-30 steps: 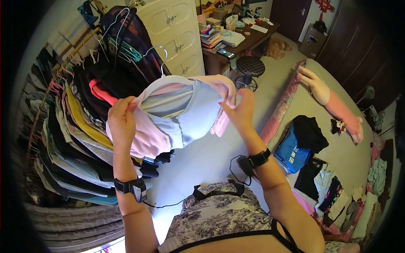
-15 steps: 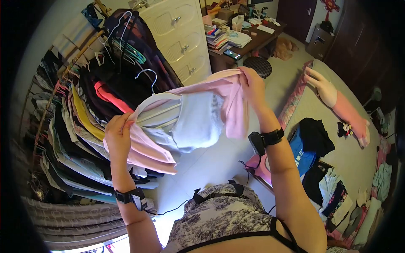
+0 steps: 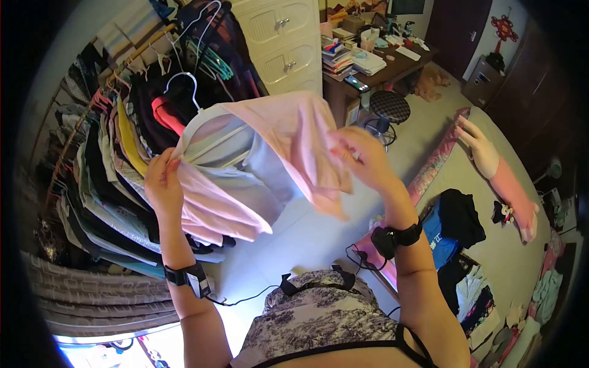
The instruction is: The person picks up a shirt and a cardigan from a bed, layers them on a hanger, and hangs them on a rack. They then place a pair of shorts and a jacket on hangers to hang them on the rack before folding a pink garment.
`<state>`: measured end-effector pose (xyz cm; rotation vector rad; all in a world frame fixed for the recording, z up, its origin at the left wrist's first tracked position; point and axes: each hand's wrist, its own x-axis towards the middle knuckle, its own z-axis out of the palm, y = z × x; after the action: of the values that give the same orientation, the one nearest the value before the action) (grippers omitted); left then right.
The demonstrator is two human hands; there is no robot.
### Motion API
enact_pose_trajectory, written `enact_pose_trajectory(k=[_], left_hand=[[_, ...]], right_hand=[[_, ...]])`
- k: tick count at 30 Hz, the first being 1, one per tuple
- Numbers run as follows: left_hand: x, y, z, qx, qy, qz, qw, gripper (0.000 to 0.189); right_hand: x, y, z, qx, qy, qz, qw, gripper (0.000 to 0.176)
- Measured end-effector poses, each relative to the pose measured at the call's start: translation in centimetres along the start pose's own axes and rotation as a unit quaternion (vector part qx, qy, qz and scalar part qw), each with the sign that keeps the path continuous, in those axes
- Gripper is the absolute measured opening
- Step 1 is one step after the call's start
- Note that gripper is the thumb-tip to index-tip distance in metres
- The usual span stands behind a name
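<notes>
Pink-blue garment [image 3: 293, 122] | hook [image 3: 195, 92] up-left, long axis left-right | left hand [image 3: 164, 187] pinching it | right hand [image 3: 368, 161] half-curled, hold: cannot tell

Bed [image 3: 509, 270] with black [image 3: 461, 218] and blue clothes [image 3: 437, 240].

Garment [image 3: 288, 122]: pale pink, pale blue body; hanger [image 3: 194, 126] white. Rack [image 3: 146, 46]: yellow top [image 3: 129, 132] among blacks. Bed [image 3: 460, 175]: pink floral edge [image 3: 429, 162]; beside that edge, blue cloth [image 3: 439, 240], black cloth [image 3: 461, 214]. Stool [image 3: 389, 105]: dark check
</notes>
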<state>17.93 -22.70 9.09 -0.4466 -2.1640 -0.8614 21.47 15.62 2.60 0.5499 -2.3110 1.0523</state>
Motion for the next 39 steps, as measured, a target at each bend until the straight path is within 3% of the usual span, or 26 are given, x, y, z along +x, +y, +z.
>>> enact_pose_trajectory(k=[5,11,16,22,26,30,33,34,37,38,39], left_hand=[[-0.1,0.5,0.2,-0.051,-0.003,0.006,0.999,0.017],[0.4,0.2,-0.1,-0.052,0.003,0.016,0.999,0.015],[0.5,0.2,-1.3,-0.025,0.004,0.042,0.999,0.016],[0.3,-0.8,-1.2,-0.02,0.007,0.039,0.999,0.017],[0.2,-1.7,-0.8,-0.039,-0.012,0.045,0.998,0.017],[0.3,-3.1,-0.5,-0.059,-0.04,0.057,0.996,0.018],[0.3,-3.3,0.2,-0.112,-0.026,0.055,0.992,0.018],[0.2,-3.4,0.4,-0.117,-0.022,0.047,0.992,0.018],[0.3,-3.7,0.9,-0.133,-0.006,0.035,0.99,0.019],[0.4,-3.9,1.2,-0.138,-0.002,0.038,0.99,0.019],[0.5,-4.2,1.4,-0.143,0.002,0.039,0.989,0.019]], right_hand=[[3.6,-1.0,0.3,-0.13,0.145,-0.089,0.977,0.062],[7.0,-0.9,1.5,-0.152,0.083,-0.105,0.979,0.074],[7.6,1.9,1.7,0.059,-0.031,0.009,0.998,0.034],[6.7,2.8,1.1,0.101,-0.085,0.048,0.99,0.024],[5.8,3.7,0.8,0.086,-0.045,0.088,0.991,0.018],[6.2,3.4,-0.3,0.079,0.026,0.045,0.996,0.015],[6.7,3.9,-0.1,0.142,0.113,0.128,0.975,0.015],[6.8,4.0,-0.4,0.121,0.103,0.134,0.978,0.016],[6.4,4.4,-1.5,-0.103,0.108,0.132,0.98,0.017],[6.4,4.5,-1.5,0.011,0.124,0.104,0.987,0.02],[6.6,3.0,-1.6,0.017,0.082,0.047,0.995,0.023]])
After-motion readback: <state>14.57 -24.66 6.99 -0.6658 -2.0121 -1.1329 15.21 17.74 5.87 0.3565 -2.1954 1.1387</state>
